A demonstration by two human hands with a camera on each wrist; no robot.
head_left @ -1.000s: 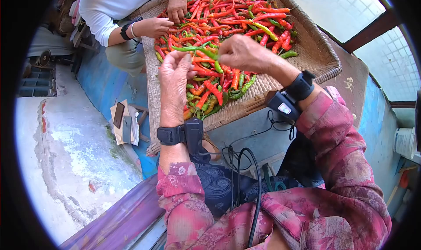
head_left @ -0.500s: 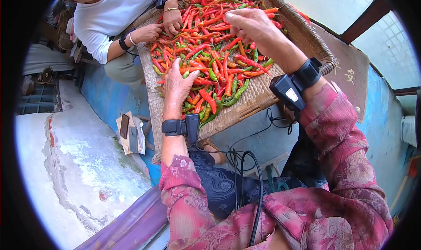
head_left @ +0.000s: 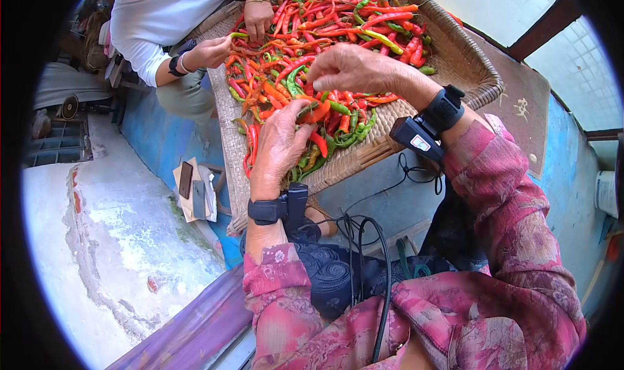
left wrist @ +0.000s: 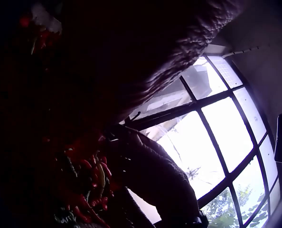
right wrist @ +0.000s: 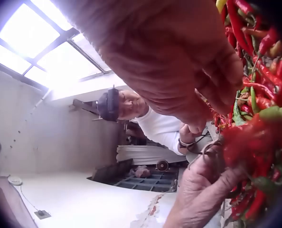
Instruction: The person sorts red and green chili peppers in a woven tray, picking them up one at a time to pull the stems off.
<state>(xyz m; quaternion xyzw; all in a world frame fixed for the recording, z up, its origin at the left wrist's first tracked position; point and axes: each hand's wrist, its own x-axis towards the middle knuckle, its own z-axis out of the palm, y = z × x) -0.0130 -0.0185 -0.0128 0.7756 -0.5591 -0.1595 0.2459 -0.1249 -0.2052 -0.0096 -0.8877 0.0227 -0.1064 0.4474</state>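
In the head view the left hand holds a few peppers, among them an orange-red one, between thumb and fingers over the near part of the pile. Stems stick up beside its fingers in the right wrist view, where the held red peppers look blurred. Just above and to the right hovers the right hand, palm down with bent fingers, its thumb near the index finger; whether anything is pinched there is hidden. Red, orange and green peppers cover much of the woven tray. The left wrist view is very dark.
Across the tray's left side a person in a white top has both hands at the peppers, one holding a yellow-green pepper. A phone lies on a stand at left. Black cables hang across the lap.
The left hand, earlier spread over the pile without a visible pepper, now grips peppers. My right hand has come down and left towards it. The other person's hand has lifted a yellow-green pepper.
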